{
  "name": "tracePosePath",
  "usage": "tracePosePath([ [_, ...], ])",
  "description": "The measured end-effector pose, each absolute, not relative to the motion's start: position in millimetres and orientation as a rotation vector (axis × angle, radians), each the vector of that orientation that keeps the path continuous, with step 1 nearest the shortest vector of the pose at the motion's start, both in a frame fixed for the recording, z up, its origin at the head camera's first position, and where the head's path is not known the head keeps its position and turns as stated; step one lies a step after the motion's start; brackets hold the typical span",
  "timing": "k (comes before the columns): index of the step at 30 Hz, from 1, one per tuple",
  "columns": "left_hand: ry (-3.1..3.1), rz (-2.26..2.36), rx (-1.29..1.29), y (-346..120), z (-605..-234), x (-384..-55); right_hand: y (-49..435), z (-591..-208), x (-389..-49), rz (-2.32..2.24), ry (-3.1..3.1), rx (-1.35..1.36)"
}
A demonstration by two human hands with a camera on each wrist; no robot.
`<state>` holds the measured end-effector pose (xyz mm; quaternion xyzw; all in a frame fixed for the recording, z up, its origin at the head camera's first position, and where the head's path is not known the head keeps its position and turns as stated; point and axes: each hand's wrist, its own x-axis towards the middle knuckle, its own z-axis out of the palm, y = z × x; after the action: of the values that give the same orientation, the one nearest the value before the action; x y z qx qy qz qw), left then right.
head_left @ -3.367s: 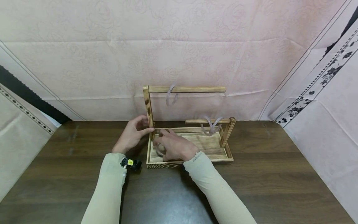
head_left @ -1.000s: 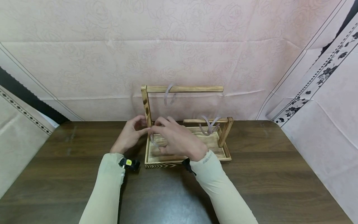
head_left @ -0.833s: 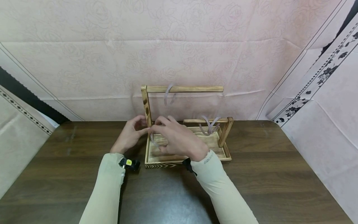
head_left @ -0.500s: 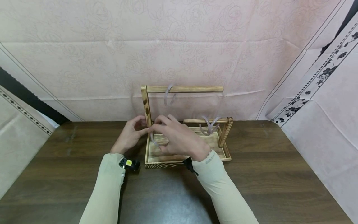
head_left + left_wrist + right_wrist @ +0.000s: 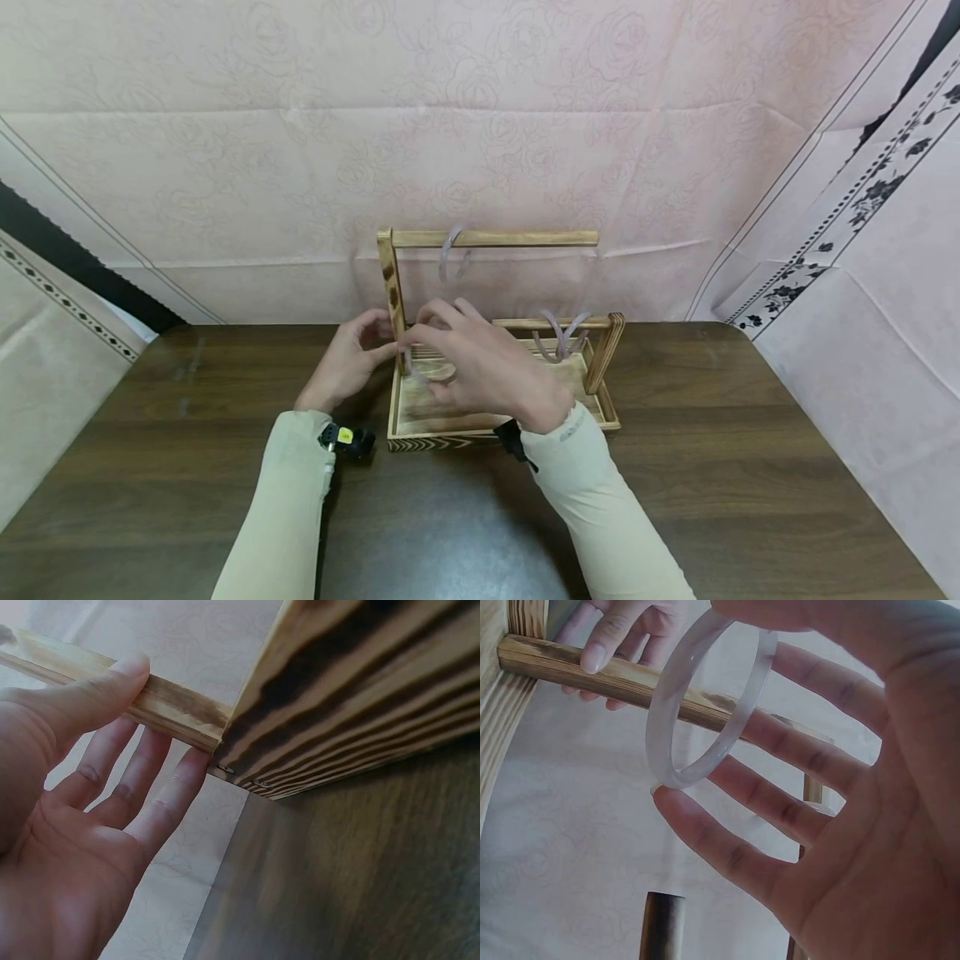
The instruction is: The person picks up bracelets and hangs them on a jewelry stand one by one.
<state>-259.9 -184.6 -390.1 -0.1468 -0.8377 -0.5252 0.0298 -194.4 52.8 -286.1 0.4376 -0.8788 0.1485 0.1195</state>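
Note:
My left hand grips the tall left post of a wooden display rack. In the left wrist view, the thumb lies on one side of that post and the fingers on the other. A pale, translucent bangle is held in my right hand, thumb at its top and a fingertip under its lower edge. Seen from the right wrist, the post crosses the bangle's opening, below the left hand's grip. One bangle hangs from the upper bar; two crossed bangles hang on the lower bar.
The rack's shallow tray stands on a dark brown wooden table. A short right post carries the lower bar. Pale floral cloth hangs behind the table's back edge.
My right hand has risen from low in the tray to beside the tall post with its bangle. Over the last half second it shifts slightly up and right. The left hand stays put.

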Motion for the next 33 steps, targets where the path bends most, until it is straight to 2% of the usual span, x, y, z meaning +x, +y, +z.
tracePosePath([
  [33, -2.565, -1.624, -0.442, -183, -391, -258, 73, -269, -189, 0.527, -2.510, 1.220],
])
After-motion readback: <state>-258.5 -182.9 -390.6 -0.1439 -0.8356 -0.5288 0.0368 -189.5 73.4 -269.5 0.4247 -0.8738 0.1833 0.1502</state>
